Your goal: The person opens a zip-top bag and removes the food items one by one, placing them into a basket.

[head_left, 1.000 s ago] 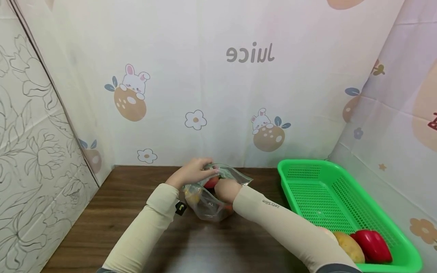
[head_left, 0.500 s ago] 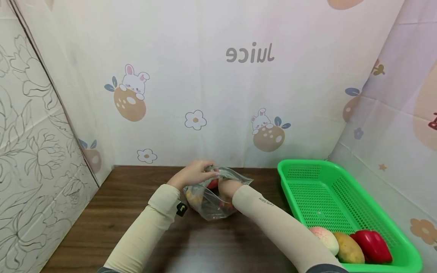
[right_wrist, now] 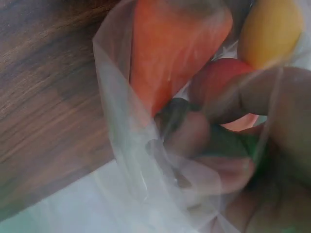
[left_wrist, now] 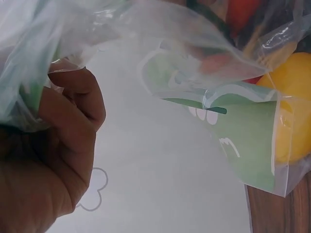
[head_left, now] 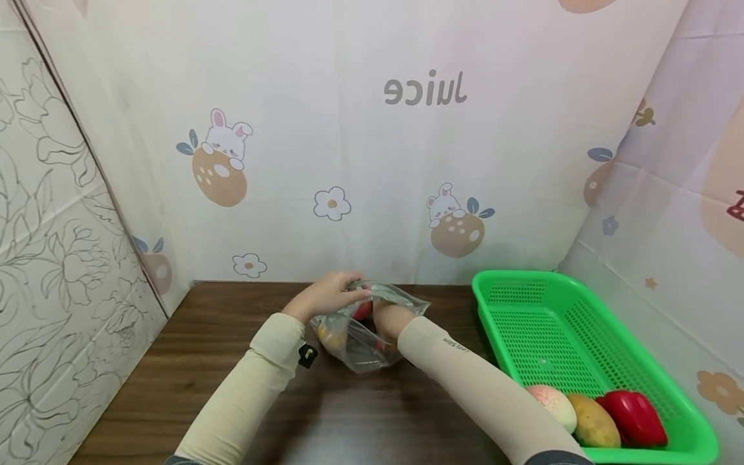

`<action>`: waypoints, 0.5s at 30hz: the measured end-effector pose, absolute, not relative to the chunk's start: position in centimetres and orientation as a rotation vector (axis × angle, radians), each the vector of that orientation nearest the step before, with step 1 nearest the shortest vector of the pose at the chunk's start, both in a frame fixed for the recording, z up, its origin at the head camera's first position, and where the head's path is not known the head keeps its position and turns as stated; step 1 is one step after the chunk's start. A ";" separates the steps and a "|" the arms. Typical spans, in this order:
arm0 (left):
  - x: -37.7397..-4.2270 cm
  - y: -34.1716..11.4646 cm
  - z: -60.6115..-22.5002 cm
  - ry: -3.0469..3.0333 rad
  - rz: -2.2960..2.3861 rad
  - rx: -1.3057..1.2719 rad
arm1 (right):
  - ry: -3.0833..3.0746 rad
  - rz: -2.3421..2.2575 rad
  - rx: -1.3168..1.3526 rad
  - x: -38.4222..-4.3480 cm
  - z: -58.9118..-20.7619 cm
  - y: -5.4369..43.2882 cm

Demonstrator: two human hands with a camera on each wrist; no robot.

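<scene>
A clear zip bag with green print stands on the table with its mouth spread. My left hand grips the bag's rim at the upper left, its fingers curled on the plastic in the left wrist view. My right hand reaches inside the mouth. There, its fingers curl round a dark green vegetable, mostly covered by them; I cannot tell its kind. Beside it in the bag lie an orange carrot, a round red item and a smooth yellow item.
A green plastic basket stands at the right on the brown wooden table. Its near end holds a pinkish-white peach, a yellow-brown potato-like item and a red bell pepper. A printed curtain hangs behind.
My right hand has shifted slightly to the right within the bag, and its forearm uncovers the peach in the basket. My left hand stays on the rim.
</scene>
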State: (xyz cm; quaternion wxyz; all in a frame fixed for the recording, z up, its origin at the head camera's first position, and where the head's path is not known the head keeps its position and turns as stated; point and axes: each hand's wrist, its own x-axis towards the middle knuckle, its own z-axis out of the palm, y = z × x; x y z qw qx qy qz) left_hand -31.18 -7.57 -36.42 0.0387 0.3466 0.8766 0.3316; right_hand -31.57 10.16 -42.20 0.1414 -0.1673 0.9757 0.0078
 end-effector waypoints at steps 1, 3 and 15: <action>-31.2 -7.6 -36.4 2.692 1.018 1.059 | 2.847 0.049 -0.520 -31.4 -42.0 10.1; -31.2 -7.7 -36.4 2.697 1.022 1.057 | 2.912 0.163 -0.597 -30.9 -41.7 10.1; -31.0 -7.9 -36.5 2.708 1.073 0.998 | 2.963 0.641 -0.766 -27.6 -37.7 8.1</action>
